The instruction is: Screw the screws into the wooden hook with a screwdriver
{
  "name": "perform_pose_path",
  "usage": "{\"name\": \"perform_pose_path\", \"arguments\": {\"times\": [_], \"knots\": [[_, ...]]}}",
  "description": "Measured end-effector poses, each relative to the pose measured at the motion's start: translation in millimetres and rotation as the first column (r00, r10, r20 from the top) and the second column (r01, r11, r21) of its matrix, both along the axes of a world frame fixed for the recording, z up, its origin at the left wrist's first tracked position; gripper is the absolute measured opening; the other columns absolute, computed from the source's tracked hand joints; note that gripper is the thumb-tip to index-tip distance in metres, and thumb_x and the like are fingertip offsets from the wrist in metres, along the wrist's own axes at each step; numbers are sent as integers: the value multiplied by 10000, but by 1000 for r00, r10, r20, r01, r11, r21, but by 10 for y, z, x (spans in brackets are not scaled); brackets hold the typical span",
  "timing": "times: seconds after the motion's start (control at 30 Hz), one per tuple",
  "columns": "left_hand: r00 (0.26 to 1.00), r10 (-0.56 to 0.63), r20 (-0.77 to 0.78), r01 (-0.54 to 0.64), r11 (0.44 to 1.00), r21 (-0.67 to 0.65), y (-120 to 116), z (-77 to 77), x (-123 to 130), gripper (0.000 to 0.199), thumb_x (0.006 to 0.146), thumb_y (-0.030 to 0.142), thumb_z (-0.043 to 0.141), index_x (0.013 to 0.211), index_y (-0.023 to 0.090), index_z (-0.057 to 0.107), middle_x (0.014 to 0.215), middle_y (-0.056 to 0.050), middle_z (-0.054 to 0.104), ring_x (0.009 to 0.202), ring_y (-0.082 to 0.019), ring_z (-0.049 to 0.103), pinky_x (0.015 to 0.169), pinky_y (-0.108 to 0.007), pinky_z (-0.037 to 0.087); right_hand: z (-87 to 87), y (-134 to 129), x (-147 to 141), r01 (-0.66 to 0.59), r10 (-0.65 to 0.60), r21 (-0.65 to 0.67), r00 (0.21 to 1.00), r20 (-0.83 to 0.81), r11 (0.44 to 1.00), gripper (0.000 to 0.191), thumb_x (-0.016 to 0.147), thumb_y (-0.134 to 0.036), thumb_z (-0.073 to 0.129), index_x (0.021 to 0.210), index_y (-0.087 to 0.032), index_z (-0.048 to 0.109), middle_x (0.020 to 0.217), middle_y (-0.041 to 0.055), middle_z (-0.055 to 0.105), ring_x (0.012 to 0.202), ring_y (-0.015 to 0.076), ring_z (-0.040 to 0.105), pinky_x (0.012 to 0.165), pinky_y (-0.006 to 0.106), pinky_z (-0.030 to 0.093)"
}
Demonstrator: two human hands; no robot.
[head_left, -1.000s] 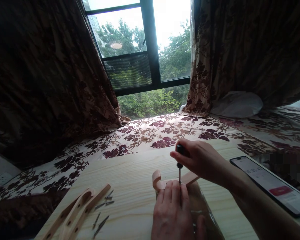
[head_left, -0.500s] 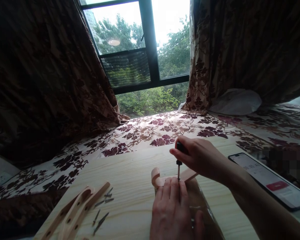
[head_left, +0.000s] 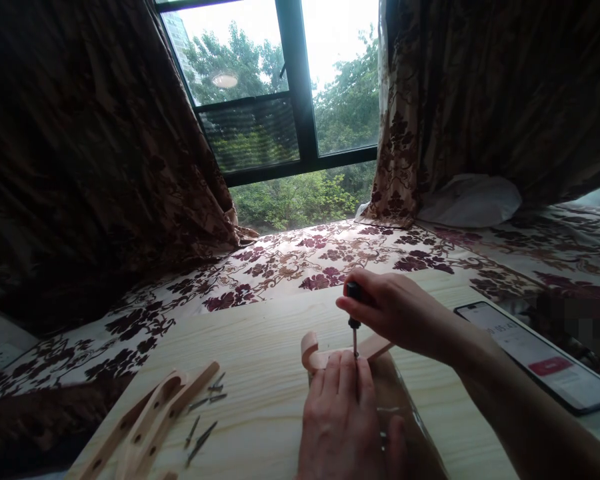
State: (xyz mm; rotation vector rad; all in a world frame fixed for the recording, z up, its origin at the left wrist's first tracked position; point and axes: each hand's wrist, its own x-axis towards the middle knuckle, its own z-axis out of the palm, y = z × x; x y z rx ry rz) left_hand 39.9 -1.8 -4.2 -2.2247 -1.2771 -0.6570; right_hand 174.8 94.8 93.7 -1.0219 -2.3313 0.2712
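My right hand (head_left: 380, 303) grips the black handle of a screwdriver (head_left: 355, 337), which stands nearly upright with its tip down at a curved wooden hook (head_left: 310, 350). My left hand (head_left: 337, 413) presses its fingers over the middle of that hook, right beside the screwdriver tip. Beneath them is a brown, shiny piece (head_left: 405, 400) lying on the pale wooden board (head_left: 250, 340). The screw head under the tip is too small to make out.
Several wooden hooks with dark holes (head_left: 165, 407) lie at the board's left, beside several loose screws (head_left: 200, 443). A phone (head_left: 540, 357) rests on the right. Behind the board are floral cloth (head_left: 280, 267), curtains and a window.
Both hands and the screwdriver appear slightly further left and higher, along with a small shift of the whole view. The grip on the screwdriver stays much the same.
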Motion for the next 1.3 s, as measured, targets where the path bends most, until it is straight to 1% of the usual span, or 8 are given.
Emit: {"name": "perform_pose_path", "arguments": {"times": [0.07, 0.2, 0.27, 0.5, 0.73, 1.0, 1.23, 1.3], "knots": [[1000, 2, 8, -2, 1000, 3, 5, 9, -1, 484, 794, 320, 516, 1155, 3, 576, 1129, -242, 616, 1016, -365, 605, 799, -492, 574, 4, -8, 1, -7, 7, 12, 1000, -7, 1000, 155, 881, -331, 543, 834, -185, 559, 637, -6, 593, 535, 117, 471, 522, 245, 297], [1000, 9, 8, -8, 1000, -5, 3, 11, -5, 499, 816, 345, 518, 1190, 18, 559, 1149, -232, 605, 1048, -364, 590, 827, -494, 564, 19, -42, 12, -151, 151, -14, 988, -41, 988, 109, 846, -264, 569, 933, -205, 597, 644, -35, 582, 546, 102, 465, 531, 224, 313], [1000, 7, 3, -7, 1000, -14, 0, 11, -2, 512, 818, 347, 520, 1207, 15, 547, 1162, -234, 597, 1065, -368, 580, 839, -500, 558, 15, -47, 10, -192, 191, -16, 981, -43, 981, 86, 858, -271, 565, 906, -206, 596, 646, -37, 576, 550, 98, 453, 531, 220, 308], [1000, -1, -4, 1, 1000, -5, -9, 31, 11, 489, 805, 321, 497, 1176, 5, 549, 1141, -242, 602, 1025, -366, 599, 793, -492, 574, -8, -4, 1, -6, 5, 42, 1000, 14, 999, 178, 876, -346, 560, 800, -185, 544, 597, -28, 536, 505, 106, 406, 507, 245, 259], [1000, 11, 16, -11, 999, -34, -12, 40, 4, 493, 805, 323, 508, 1188, 16, 550, 1155, -236, 597, 1047, -366, 590, 817, -487, 567, 41, -49, 21, -140, 139, -20, 989, -45, 990, 87, 871, -280, 550, 865, -202, 588, 627, -36, 562, 537, 103, 439, 525, 232, 282], [1000, 7, -2, -7, 1000, -6, -10, 5, 0, 490, 789, 319, 517, 1160, 4, 577, 1141, -249, 606, 1025, -373, 600, 791, -499, 575, -1, 6, -2, -21, 21, 2, 1000, -16, 1000, 197, 884, -364, 551, 794, -189, 546, 610, -20, 555, 533, 114, 445, 532, 246, 267], [1000, 2, 12, -2, 1000, 5, 8, 12, -7, 483, 800, 346, 513, 1140, 14, 599, 1114, -242, 620, 1007, -367, 610, 788, -489, 578, 15, -21, 12, -170, 165, -63, 983, -75, 983, 99, 876, -303, 553, 852, -208, 568, 619, -45, 537, 543, 103, 426, 530, 230, 272], [1000, 0, 12, 0, 1000, 4, 9, 6, -6, 485, 804, 348, 508, 1143, 12, 597, 1117, -243, 617, 1012, -370, 607, 788, -495, 577, 2, -17, 2, -162, 157, -60, 984, -81, 985, 132, 881, -317, 550, 813, -204, 552, 607, -46, 523, 540, 102, 411, 527, 231, 270]]}}
